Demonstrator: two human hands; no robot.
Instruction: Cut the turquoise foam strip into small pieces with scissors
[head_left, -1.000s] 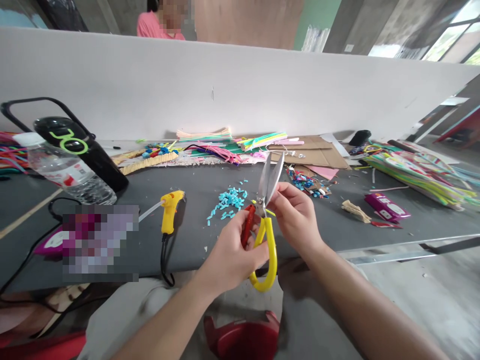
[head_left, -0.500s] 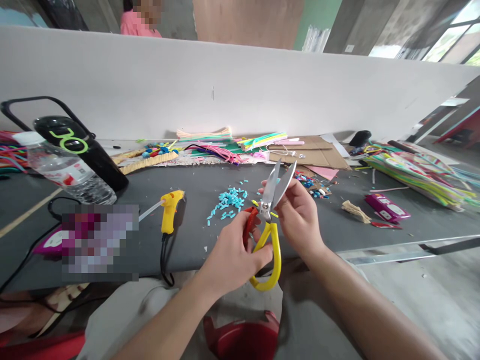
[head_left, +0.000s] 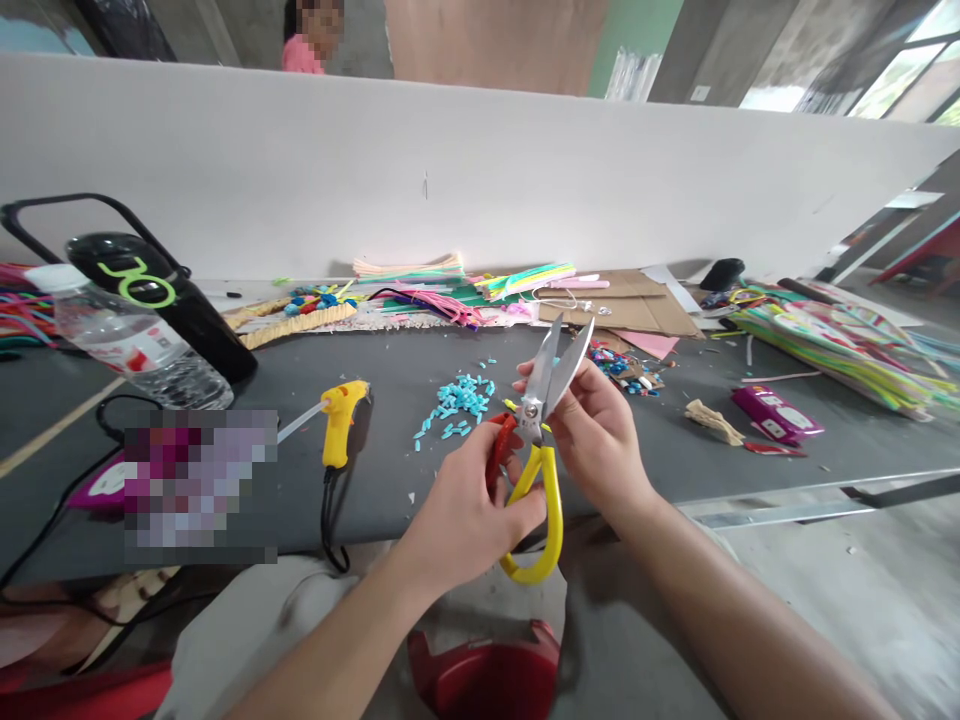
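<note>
My left hand (head_left: 480, 500) is closed on a pair of scissors (head_left: 553, 500) with yellow handles, and a red-handled tool (head_left: 500, 450) is also in its grasp. The scissors point away from me with their blades parted. My right hand (head_left: 600, 430) is closed beside the blades, its fingers curled behind them; what it pinches is hidden. Beyond my left hand a pile of small light-blue pieces (head_left: 463, 396) lies on the grey table (head_left: 397, 480).
A yellow glue gun (head_left: 342, 425) lies left of the blue pieces. A plastic bottle (head_left: 142, 340) and a black flask (head_left: 202, 320) stand at the left. Bundles of coloured stems (head_left: 840, 350) and a purple packet (head_left: 776, 414) lie at the right. A person in pink is behind the partition (head_left: 300, 160).
Both hands and the scissors are almost unmoved. The person behind the partition has shifted to the right.
</note>
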